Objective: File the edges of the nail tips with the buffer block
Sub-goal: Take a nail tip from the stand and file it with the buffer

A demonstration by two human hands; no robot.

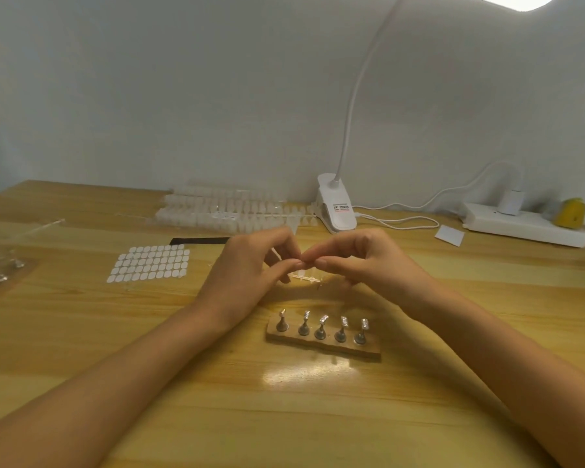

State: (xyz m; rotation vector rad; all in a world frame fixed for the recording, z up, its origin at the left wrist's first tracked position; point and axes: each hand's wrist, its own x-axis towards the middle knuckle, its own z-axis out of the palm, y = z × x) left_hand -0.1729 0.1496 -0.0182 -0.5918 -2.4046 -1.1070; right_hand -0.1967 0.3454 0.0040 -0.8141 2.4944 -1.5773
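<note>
Wooden stand [323, 344] nearest, its five pegs without tips; beyond it left hand [250, 275] and right hand [362, 261] together pinch a small piece [306, 264]. Nail tip strips [223, 211] lie at the surface's back; no buffer block held, filing looks unstarted

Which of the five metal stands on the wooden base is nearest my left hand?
The leftmost stand, at the end of the wooden base just below the left hand; the other four line up farther toward the right.
</note>
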